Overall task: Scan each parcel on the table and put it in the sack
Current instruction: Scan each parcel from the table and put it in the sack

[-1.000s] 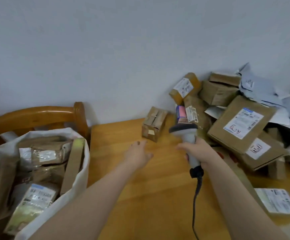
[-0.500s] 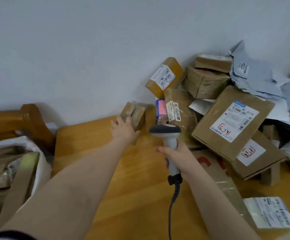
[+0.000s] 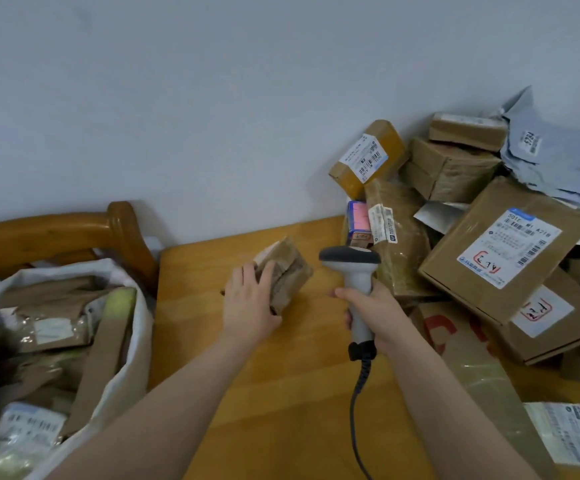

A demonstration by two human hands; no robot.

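A small taped brown box [image 3: 290, 271] is tilted just above the wooden table [image 3: 281, 393], and my left hand [image 3: 250, 303] grips its near left side. My right hand [image 3: 375, 313] holds a grey handheld barcode scanner [image 3: 354, 275] upright by the handle, its head just right of the box; its black cable trails down toward me. A white sack [image 3: 122, 358] at the left is filled with several brown parcels. A heap of cardboard parcels [image 3: 503, 251] with white labels lies at the right of the table.
A wooden chair back [image 3: 74, 230] stands behind the sack, against the pale wall. Grey plastic mailers [image 3: 551, 161] top the heap at the far right. A flat taped carton [image 3: 468, 372] and a labelled packet [image 3: 572, 434] lie near my right arm.
My left hand reached the small box, took hold of it and pulled it off the table toward me. The right hand stayed with the scanner. The view swung back left toward the sack.
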